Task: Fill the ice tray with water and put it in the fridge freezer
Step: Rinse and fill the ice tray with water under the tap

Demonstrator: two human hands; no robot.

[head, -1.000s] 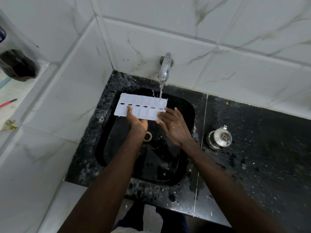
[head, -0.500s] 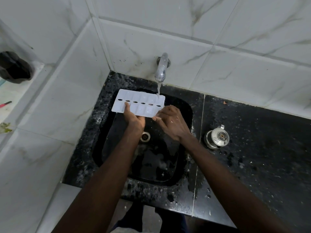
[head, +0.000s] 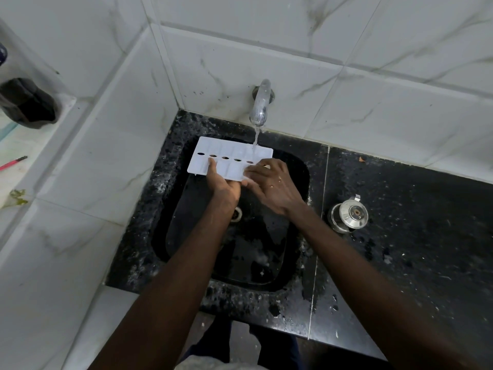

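Note:
A white ice tray point(head: 226, 153) with a row of oval holes along its middle is held over the black sink point(head: 173, 209), below the chrome tap point(head: 260, 105). Water runs from the tap onto the tray's far right part. My left hand point(head: 224, 186) grips the tray's near edge from below, thumb on top. My right hand point(head: 272, 186) lies over the tray's near right corner, fingers curled on its surface. The tray's near right end is hidden under that hand.
A round steel lid with a knob point(head: 348, 216) sits on the wet black counter point(head: 413, 222) right of the sink. White marble tiles point(head: 106, 129) wall in the back and left. A dark object point(head: 26, 102) and a red pen point(head: 13, 162) lie on a ledge far left.
The tray has stayed under the running tap. My right hand has moved up from the tray's near edge onto its right corner. My left hand keeps its hold.

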